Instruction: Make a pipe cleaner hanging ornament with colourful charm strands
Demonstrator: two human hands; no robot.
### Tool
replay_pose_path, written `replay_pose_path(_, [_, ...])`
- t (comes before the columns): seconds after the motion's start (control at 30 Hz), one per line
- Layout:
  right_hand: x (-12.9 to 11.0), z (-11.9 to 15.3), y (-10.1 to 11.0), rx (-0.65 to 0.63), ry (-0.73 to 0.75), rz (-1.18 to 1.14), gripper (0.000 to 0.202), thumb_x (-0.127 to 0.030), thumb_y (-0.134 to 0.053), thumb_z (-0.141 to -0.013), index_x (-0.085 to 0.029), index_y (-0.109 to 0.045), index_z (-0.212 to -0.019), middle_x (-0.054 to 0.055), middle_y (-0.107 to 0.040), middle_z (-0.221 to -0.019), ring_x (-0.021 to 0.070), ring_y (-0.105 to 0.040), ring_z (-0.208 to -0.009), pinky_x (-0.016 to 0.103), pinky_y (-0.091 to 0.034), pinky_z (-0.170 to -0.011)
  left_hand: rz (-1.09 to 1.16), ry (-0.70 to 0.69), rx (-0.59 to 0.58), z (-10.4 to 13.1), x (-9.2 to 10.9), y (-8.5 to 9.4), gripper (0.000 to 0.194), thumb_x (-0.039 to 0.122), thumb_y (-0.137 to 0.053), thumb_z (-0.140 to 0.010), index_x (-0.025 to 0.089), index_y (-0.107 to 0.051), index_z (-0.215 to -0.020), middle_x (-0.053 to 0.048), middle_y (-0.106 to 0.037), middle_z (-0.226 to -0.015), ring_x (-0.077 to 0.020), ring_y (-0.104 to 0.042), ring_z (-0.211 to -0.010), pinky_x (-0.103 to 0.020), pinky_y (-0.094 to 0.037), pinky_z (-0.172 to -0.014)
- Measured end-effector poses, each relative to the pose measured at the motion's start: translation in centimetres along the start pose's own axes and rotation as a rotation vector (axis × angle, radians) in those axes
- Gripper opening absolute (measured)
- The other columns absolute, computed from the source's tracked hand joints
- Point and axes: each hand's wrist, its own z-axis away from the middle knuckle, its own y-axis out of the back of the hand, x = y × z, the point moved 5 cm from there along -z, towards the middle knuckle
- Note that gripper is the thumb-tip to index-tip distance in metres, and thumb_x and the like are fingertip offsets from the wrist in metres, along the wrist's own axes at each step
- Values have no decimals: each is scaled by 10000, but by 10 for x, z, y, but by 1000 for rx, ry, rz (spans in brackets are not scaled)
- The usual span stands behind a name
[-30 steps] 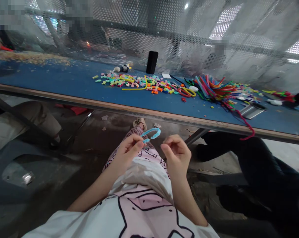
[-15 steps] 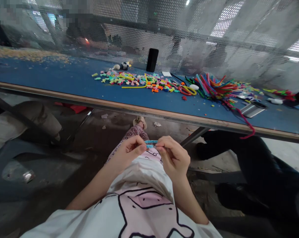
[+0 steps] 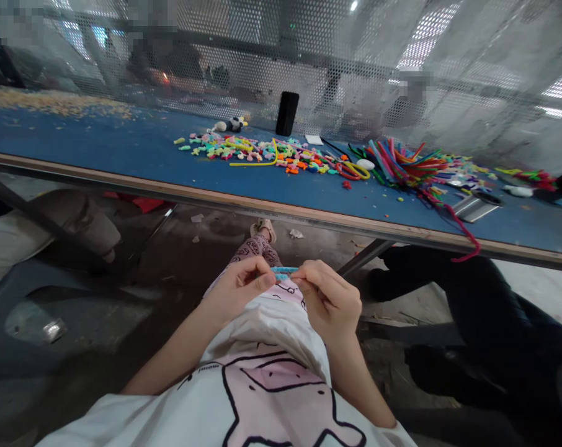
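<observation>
A light-blue pipe cleaner [image 3: 283, 270], doubled over or coiled, is stretched between my two hands above my lap. My left hand [image 3: 246, 282] pinches its left end between thumb and fingers. At the other end, my right hand [image 3: 330, 298] closes on it with thumb and fingertips. The parts inside the fingers are hidden. Both hands are below the front edge of the blue table [image 3: 192, 177], apart from it.
On the table lie a pile of small colourful twisted pieces [image 3: 262, 149], a bundle of pipe cleaners [image 3: 402, 161], a yellow pipe cleaner [image 3: 257, 164], a metal can [image 3: 476, 206] and a standing black object [image 3: 287, 113]. Another person's dark-clothed leg [image 3: 467, 292] is at the right.
Both hands keep hold of the blue pipe cleaner. My right hand has turned slightly and shifted a little to the right and down.
</observation>
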Motion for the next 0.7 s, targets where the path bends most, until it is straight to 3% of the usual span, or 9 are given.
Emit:
replay_pose_path(0.2, [5, -2, 1, 58, -93, -15, 121, -176, -697, -844, -257, -787, -853, 44, -713, -763, 192, -642, -696, 333, -539, -660, -57, -10, 51, 0, 3, -1, 391, 541, -688, -846, 161, -623, -782, 18, -503, -663, -105, -431, -609, -230, -332, -573])
replay_pose_path(0.37, [24, -4, 5, 164, -317, -59, 73, -269, -745, -834, -260, -803, -877, 21, -732, -725, 150, -637, -583, 273, -525, -563, -250, -131, 137, -6, 8, 9, 353, 465, -667, -886, 193, -690, -1111, -61, -698, -949, -166, -611, -807, -254, -446, -679])
replay_pose_path(0.47, [37, -1, 0, 169, -405, -142, 179, -307, -756, -828, -256, -799, -994, 27, -760, -759, 171, -683, -621, 293, -568, -594, -324, -134, 182, -9, 7, 14, 280, 423, -664, -894, 179, -727, -1016, -62, -736, -881, -187, -658, -812, -272, -476, -714])
replay_pose_path(0.6, [46, 0, -4, 191, -366, -214, 537, -289, -835, -737, -250, -700, -1255, 71, -770, -1070, 231, -732, -911, 375, -610, -822, -291, -119, 290, -10, 4, 20, 260, 407, -674, -881, 160, -742, -926, -67, -753, -804, -202, -679, -769, -281, -490, -706])
replay_pose_path(0.63, [47, 0, -3, 206, -344, -194, 564, -279, -843, -724, -247, -692, -1267, 76, -762, -1104, 235, -724, -956, 385, -600, -864, -281, -113, 305, -11, 3, 21, 266, 412, -682, -874, 157, -744, -915, -71, -755, -800, -205, -682, -761, -285, -496, -709])
replay_pose_path(0.7, [47, 0, 0, 235, -337, -122, 434, -279, -818, -754, -244, -741, -1180, 74, -770, -1053, 224, -717, -935, 367, -592, -859, -248, -111, 331, -13, 0, 23, 279, 423, -697, -859, 154, -748, -915, -74, -756, -789, -208, -688, -756, -296, -511, -731])
